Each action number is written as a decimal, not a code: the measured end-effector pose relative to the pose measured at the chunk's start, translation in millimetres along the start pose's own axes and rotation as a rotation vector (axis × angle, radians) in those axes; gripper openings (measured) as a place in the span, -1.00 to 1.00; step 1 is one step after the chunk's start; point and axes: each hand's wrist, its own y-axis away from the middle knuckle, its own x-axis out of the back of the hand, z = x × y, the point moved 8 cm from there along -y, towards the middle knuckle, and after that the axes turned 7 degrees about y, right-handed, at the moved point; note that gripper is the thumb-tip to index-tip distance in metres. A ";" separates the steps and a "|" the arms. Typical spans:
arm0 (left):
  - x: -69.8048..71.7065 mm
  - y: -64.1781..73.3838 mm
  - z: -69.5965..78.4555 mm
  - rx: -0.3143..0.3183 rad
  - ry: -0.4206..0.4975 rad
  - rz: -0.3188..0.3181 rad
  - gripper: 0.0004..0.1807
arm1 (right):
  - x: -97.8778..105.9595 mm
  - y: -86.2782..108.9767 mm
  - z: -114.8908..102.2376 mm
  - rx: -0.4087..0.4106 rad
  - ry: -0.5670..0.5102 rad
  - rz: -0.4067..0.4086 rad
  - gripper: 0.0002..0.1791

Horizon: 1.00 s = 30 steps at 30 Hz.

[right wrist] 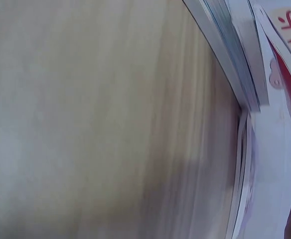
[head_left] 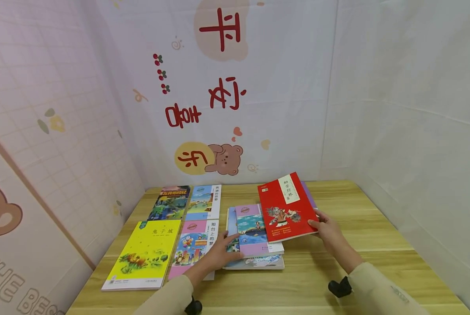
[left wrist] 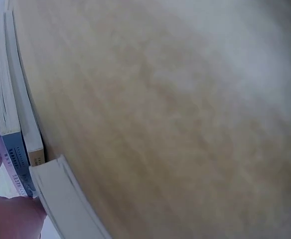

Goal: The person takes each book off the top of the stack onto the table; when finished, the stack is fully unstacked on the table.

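Observation:
My right hand (head_left: pixel 333 236) grips the lower right corner of a red book (head_left: pixel 283 214), its thumb on the cover. The red book is tilted above the right part of a book pile. On top of that pile lies a pink and blue book (head_left: pixel 252 234); a greyish-blue book (head_left: pixel 274 262) shows below it. My left hand (head_left: pixel 221 251) rests at the pile's left edge, fingers touching the books. In the left wrist view that hand (left wrist: pixel 11 209) is beside a purple spine (left wrist: pixel 6 149) and a blue spine (left wrist: pixel 17 154). The red book (right wrist: pixel 290 84) also shows in the right wrist view.
To the left lie a yellow book (head_left: pixel 142 253), a dark green illustrated book (head_left: pixel 168 203), a blue and white book (head_left: pixel 203 202) and a pink and white book (head_left: pixel 191 245). Behind the red book, a purple cover (head_left: pixel 309 194) peeks out. The wooden table (head_left: pixel 376 245) meets cloth walls (head_left: pixel 282 109).

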 end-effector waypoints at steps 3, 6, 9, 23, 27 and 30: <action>-1.4 1.2 1.0 0.003 0.010 -0.021 -0.26 | 11.9 -6.1 0.1 0.008 0.002 0.010 -0.30; -2.4 3.3 2.3 0.014 0.018 -0.044 -0.26 | 25.6 -12.5 0.3 0.010 0.004 0.033 -0.30; -2.5 4.3 3.0 0.019 0.020 -0.059 -0.27 | 40.8 -18.9 0.1 0.016 -0.003 0.064 -0.30; 2.0 5.4 3.6 0.030 0.008 -0.068 -0.27 | 124.7 -48.1 14.6 0.044 0.051 0.220 -0.30; 1.6 4.8 3.7 0.032 0.013 -0.068 -0.27 | 147.6 -51.5 20.6 0.028 0.051 0.232 -0.27; 1.7 4.5 2.8 0.037 -0.001 -0.066 -0.27 | 164.7 -52.1 24.7 0.011 0.105 0.253 -0.27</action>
